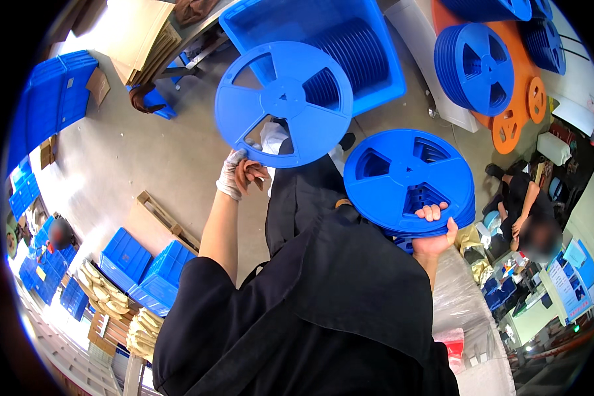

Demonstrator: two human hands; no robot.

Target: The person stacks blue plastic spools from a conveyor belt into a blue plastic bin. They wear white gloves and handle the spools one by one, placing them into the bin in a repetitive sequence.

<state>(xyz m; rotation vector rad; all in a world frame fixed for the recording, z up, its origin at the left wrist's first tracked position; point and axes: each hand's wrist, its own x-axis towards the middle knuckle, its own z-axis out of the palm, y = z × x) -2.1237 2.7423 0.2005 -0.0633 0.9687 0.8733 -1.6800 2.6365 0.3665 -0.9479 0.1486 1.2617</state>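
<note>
Reels of blue plastic occupy both hands. The left hand (239, 175), in a pale glove with brown fingertips, is clamped on the near rim of a single blue reel (284, 102) and holds it up flat, over the floor and just in front of a blue bin (383, 72). That bin stands on the floor at the far side and already holds a row of reels (353, 49) packed on edge, so part of the sorting looks done, though bare blue wall shows on its left, which suggests room remains.

The right hand (434, 231), bare, grips a stack of blue reels (409, 181) from underneath, fingers curled over the near edge. The stack is several reels deep, so by this judgement a good share of the work is left: the one lifted reel is not yet in the bin, and the stack behind it is untouched.

Farther right, more blue reels (475, 66) sit in piles beside orange reels (518, 109), apart from the bin. Whether these belong to the same job cannot be told. Another person (525, 204) sits low at the right, and stacked blue crates (142, 267) stand on the floor at the near left.
</note>
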